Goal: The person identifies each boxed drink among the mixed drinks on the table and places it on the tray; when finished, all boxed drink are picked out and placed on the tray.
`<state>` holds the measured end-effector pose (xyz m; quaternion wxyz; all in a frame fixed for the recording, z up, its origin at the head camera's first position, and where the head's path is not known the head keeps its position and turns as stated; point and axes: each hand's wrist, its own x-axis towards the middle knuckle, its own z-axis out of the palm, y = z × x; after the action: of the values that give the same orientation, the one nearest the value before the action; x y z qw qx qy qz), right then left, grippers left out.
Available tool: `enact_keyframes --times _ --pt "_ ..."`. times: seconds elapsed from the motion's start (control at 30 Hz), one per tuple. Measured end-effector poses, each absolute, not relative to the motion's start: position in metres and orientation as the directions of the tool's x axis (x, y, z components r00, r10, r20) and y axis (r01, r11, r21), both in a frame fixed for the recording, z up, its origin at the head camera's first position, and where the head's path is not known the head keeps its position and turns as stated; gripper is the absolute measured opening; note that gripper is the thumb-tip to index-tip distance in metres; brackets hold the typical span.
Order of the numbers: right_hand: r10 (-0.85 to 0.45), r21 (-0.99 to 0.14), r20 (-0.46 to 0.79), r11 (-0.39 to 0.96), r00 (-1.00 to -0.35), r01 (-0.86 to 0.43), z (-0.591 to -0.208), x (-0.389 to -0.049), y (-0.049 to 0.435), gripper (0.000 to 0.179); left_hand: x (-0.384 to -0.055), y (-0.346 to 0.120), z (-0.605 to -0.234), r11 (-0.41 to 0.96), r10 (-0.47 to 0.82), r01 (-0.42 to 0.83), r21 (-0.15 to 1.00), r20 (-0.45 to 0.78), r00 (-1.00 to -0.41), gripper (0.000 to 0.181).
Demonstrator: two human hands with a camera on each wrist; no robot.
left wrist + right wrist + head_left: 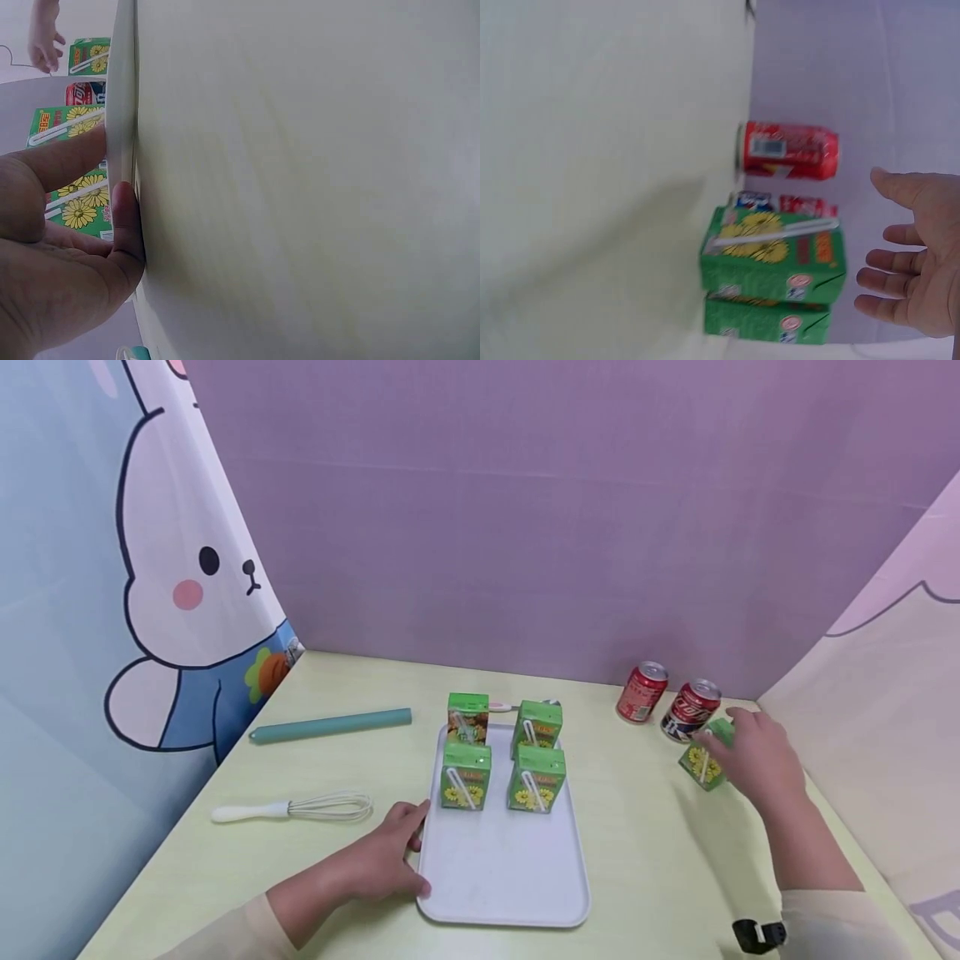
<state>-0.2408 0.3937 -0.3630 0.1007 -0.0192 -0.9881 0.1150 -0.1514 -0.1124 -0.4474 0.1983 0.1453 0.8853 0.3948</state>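
My left hand (386,856) grips the left edge of a white tray (498,877), with fingertips (126,199) at its rim in the left wrist view. Several green drink cartons with yellow flowers and white straws stand on the tray's far half, among them a front left carton (465,781) and a front right carton (536,785). At the far right, my right hand (761,760) hovers by another green carton (703,768), its fingers apart and loosely spread. The right wrist view has a gap between this hand and the carton (772,255); a second carton (765,321) stands right beside it.
Two red drink cans, a left can (642,692) and a right can (691,710), stand at the back right. Left of the tray lie a teal rod (330,727) and a whisk (300,810). A pink-handled utensil (501,707) is partly hidden behind the cartons.
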Motion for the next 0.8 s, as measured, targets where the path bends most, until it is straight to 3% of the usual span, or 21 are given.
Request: enact_keyframes --times 0.6,0.8 --pt "0.095 -0.183 0.186 0.981 -0.978 0.060 -0.389 -0.253 0.415 0.085 -0.153 -0.112 -0.450 0.660 0.403 0.089 0.746 -0.251 -0.880 0.115" --pt "0.109 -0.233 0.111 0.969 -0.988 0.080 -0.394 -0.259 0.418 0.089 -0.153 -0.112 -0.449 0.658 0.402 0.087 0.748 -0.251 -0.881 0.116"
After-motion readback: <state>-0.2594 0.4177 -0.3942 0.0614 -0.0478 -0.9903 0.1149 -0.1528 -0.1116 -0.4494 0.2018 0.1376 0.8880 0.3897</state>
